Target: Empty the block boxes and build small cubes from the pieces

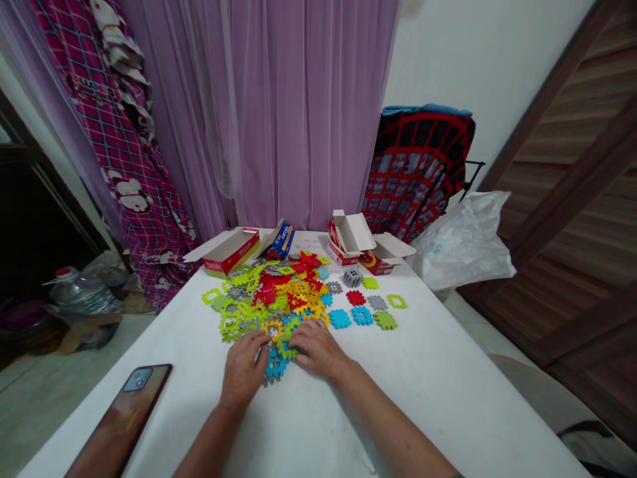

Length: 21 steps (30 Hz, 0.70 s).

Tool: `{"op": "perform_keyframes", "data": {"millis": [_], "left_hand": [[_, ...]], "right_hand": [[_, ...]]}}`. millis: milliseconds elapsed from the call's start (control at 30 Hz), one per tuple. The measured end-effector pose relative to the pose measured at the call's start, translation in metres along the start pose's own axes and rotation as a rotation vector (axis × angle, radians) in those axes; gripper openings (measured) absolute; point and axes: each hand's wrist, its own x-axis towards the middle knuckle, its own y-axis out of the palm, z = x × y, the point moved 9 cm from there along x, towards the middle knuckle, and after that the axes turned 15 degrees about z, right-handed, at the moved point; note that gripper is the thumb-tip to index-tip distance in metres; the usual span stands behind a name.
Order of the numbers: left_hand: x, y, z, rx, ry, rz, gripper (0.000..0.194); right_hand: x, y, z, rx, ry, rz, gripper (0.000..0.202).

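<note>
My left hand (243,366) is closed at the near edge of a heap of interlocking plastic tiles (279,292). Its thumb and forefinger meet beside a yellow square-holed tile (273,330); what they pinch is hidden. My right hand (318,346) has its fingers bent over a light green notched tile (286,349), gripping that tile's right side. Below the green tile, between both hands, lies a blue tile (275,364) with a grey toothed edge (271,381) showing under it. Green, red, yellow, grey and blue tiles overlap in the heap.
Right of the heap, loose tiles (362,315) lie flat near a stack of grey ones (352,277). Opened cardboard boxes (229,253) line the table's back. A phone (124,421) rests at left; a plastic bag (462,242) is beyond the right edge.
</note>
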Motion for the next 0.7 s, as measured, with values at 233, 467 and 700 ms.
{"op": "perform_keyframes", "data": {"millis": [233, 467, 700], "left_hand": [[0.000, 0.001, -0.001, -0.022, 0.012, 0.005, 0.022], [0.000, 0.003, 0.002, -0.036, 0.021, 0.006, 0.023], [0.000, 0.004, 0.005, -0.050, 0.006, 0.013, 0.024]], "right_hand": [[-0.024, -0.022, 0.003, -0.063, 0.091, -0.283, 0.014], [-0.061, -0.046, -0.021, -0.332, 0.483, -0.309, 0.018], [-0.090, -0.028, -0.050, -0.128, 0.539, -0.244, 0.016]]}}
